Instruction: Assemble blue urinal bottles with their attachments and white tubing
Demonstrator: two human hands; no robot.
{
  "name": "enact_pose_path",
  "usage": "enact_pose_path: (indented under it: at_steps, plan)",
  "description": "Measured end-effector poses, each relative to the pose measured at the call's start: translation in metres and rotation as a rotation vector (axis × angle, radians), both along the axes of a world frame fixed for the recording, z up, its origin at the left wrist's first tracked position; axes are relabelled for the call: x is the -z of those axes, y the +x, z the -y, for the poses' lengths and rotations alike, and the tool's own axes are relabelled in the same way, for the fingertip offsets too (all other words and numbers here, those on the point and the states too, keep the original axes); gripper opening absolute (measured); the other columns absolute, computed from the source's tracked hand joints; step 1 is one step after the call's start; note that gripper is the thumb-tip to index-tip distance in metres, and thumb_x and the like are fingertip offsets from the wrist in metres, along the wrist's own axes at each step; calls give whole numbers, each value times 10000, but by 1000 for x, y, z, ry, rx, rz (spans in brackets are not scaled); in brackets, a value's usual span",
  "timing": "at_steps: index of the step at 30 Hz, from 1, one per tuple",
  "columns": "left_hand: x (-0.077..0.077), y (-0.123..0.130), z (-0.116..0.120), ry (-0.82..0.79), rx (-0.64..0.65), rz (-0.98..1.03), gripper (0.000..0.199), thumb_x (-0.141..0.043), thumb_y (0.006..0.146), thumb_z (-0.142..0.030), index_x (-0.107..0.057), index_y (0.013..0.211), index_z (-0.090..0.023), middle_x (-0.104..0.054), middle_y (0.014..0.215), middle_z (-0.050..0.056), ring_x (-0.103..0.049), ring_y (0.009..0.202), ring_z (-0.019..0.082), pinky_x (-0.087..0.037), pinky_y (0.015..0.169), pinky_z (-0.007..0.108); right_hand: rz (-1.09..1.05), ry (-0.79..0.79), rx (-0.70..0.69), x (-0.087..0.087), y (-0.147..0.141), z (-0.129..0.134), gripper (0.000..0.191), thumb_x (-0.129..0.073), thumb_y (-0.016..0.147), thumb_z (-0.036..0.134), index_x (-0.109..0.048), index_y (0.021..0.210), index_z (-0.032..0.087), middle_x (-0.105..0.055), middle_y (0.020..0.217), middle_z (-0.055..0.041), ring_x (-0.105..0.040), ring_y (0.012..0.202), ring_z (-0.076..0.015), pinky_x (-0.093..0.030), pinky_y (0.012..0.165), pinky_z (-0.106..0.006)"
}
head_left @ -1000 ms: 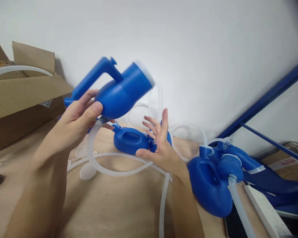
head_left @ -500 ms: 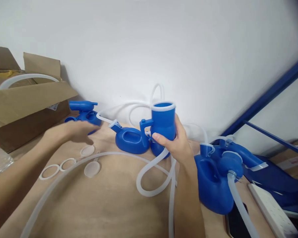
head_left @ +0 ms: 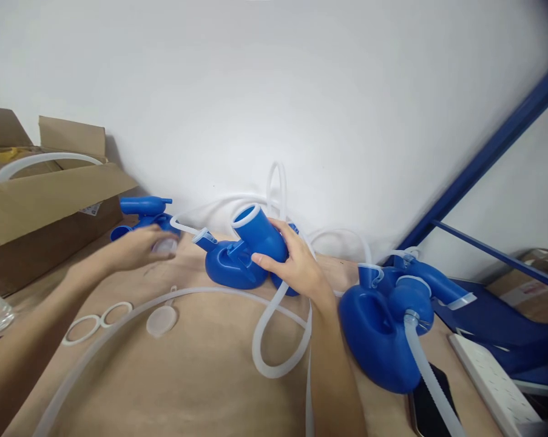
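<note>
My right hand (head_left: 296,261) is wrapped round a blue plastic funnel-shaped cup (head_left: 260,233), now tilted to the left. A white ring lines its mouth, and a translucent hose (head_left: 258,346) loops below it. My left hand (head_left: 139,247) pinches a round translucent cap (head_left: 165,246) above the table, left of the cup. Another translucent cap (head_left: 161,320) with a small tab lies on the table below that hand. Two white rings (head_left: 116,314) lie side by side nearby. Behind the cup stands a blue urinal bottle (head_left: 228,270) with a capped spout.
A cardboard box (head_left: 50,212) with a hose in it stands at left. Blue parts (head_left: 144,205) sit beside it. Blue bottles (head_left: 374,340), a phone (head_left: 431,400) and a white power strip (head_left: 492,376) are at right, near a blue metal frame (head_left: 487,158).
My left hand has picked up one cap from the table. My right hand has tipped the cup from upright towards the left. The view has shifted slightly.
</note>
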State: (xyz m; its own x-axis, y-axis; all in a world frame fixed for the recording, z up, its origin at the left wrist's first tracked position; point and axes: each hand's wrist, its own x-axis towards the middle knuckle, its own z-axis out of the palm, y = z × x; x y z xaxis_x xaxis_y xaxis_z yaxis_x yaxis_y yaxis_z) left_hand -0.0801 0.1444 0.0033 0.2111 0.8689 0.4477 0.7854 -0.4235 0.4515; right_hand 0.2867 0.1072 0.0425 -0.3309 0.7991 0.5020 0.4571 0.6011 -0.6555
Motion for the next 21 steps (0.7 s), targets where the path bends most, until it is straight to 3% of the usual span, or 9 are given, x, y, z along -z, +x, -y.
enact_pose_path:
  at_steps: [1,3,5,6,9,11,13,17,21]
  plan:
    - [-19,8,0,75,101,93,459,-898,647,-550,-719,901,-213,-690,788,5,-627,677,199,-516,644,297,-10,18,1,2,0,-3,649,-768,845,500,-547,1414,278,-633,1435,-91,-583,1337,-315,-421,1141,-493]
    - [-50,35,6,297,297,527,400,-906,736,-428,-604,877,-208,-721,1051,17,-691,919,199,-575,785,313,-43,-14,-35,6,0,-10,646,-740,861,503,-551,1435,274,-627,1446,-87,-574,1347,-320,-400,1159,-488]
    - [-64,71,18,365,565,860,423,-882,790,-406,-507,819,-213,-706,1137,13,-717,1072,250,-599,890,398,-110,-103,-145,11,1,-14,634,-718,859,528,-554,1418,275,-679,1332,-66,-635,1232,-311,-455,1087,-465]
    - [-65,90,23,359,623,853,427,-903,767,-382,-514,811,-211,-704,1184,38,-715,1095,269,-604,890,409,-157,-156,-220,13,1,-16,625,-714,852,539,-556,1398,278,-700,1248,-49,-662,1149,-295,-487,1030,-441]
    - [-52,134,31,315,640,749,418,-854,824,-344,-468,745,-203,-691,1262,114,-686,1144,299,-581,914,429,-316,-304,-421,20,0,-18,605,-746,801,528,-576,1325,278,-704,1088,-10,-670,996,-248,-513,924,-374]
    - [-38,148,28,293,676,779,341,-796,868,-365,-499,803,-210,-682,1210,111,-668,1130,300,-570,921,445,-406,-384,-519,23,-2,-19,582,-759,767,497,-607,1280,267,-703,1086,-7,-662,982,-231,-507,915,-351]
    - [-27,151,22,295,707,810,268,-749,881,-432,-600,960,-225,-642,1165,91,-649,1093,297,-569,919,461,-479,-442,-567,26,-5,-22,555,-765,735,465,-645,1233,251,-704,1090,-12,-654,996,-227,-511,904,-333]
    - [-16,146,10,340,678,726,459,-613,927,-509,-718,1293,-253,-559,1244,101,-621,1092,307,-561,950,479,-582,-616,-608,31,-10,-26,542,-734,744,486,-654,1218,235,-692,1104,-49,-669,870,-217,-575,671,-307]
    - [-8,153,7,395,626,703,438,-516,980,-458,-757,1296,-273,-598,1363,102,-605,1221,346,-517,1060,514,-625,-761,-654,38,-16,-31,647,-708,759,610,-599,1276,236,-711,1066,-89,-666,695,-219,-527,413,-290]
